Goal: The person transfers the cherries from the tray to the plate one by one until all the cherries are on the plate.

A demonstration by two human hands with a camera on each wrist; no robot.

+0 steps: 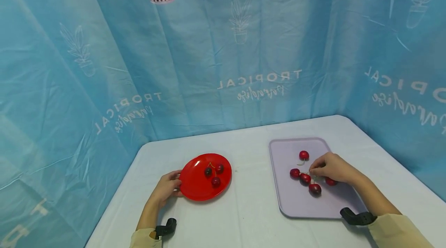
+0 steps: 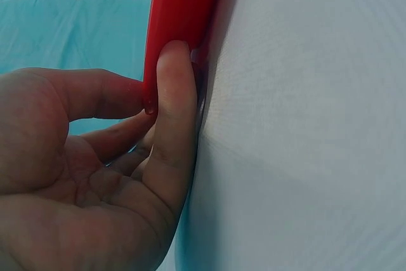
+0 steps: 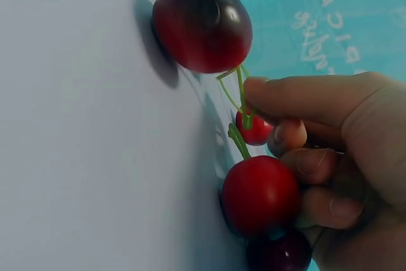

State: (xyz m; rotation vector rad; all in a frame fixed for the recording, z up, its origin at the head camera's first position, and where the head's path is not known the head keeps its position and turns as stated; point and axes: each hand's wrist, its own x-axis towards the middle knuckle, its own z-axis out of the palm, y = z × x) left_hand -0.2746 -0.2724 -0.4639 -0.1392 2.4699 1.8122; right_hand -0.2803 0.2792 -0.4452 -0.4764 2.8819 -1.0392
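The left sleeve (image 1: 143, 239) and the right sleeve (image 1: 397, 232) are pale beige, and only their lower ends are shown. Just beside them the left band (image 1: 166, 229) and the right band (image 1: 359, 218) are strapped on; both are coloured black, and each is ended by a smooth, rounded bulge turned inward. The left hand (image 1: 167, 188) and the right hand (image 1: 333, 168) are bare.
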